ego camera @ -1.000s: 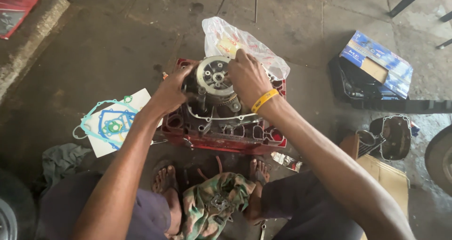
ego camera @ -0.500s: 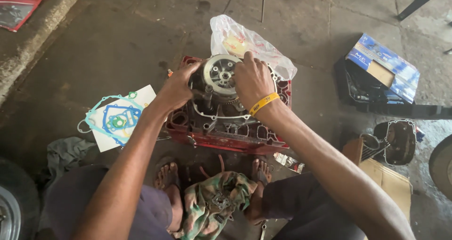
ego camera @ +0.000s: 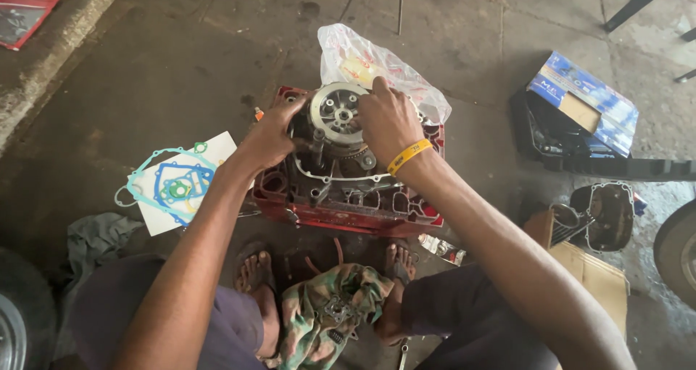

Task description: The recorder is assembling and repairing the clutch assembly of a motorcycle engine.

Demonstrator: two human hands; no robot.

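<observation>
Fingers (ego camera: 377, 87) of both hands clamping round silver clutch assembly (ego camera: 335, 111).

Gripping it from either side, right hand (ego camera: 388, 123) and left hand (ego camera: 272, 134), seating it lower than before onto grey engine case (ego camera: 341, 174) inside red plastic tray (ego camera: 348, 214).

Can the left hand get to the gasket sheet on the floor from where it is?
Probably yes. The left hand rests on the engine case, and the gasket sheet lies flat on open floor just beside that forearm, uncovered. Nothing stands between them.

2 hands (ego camera: 272, 134), 1 engine case (ego camera: 348, 188), 1 plastic bag (ego camera: 377, 69), 1 blue box (ego camera: 583, 101).
</observation>
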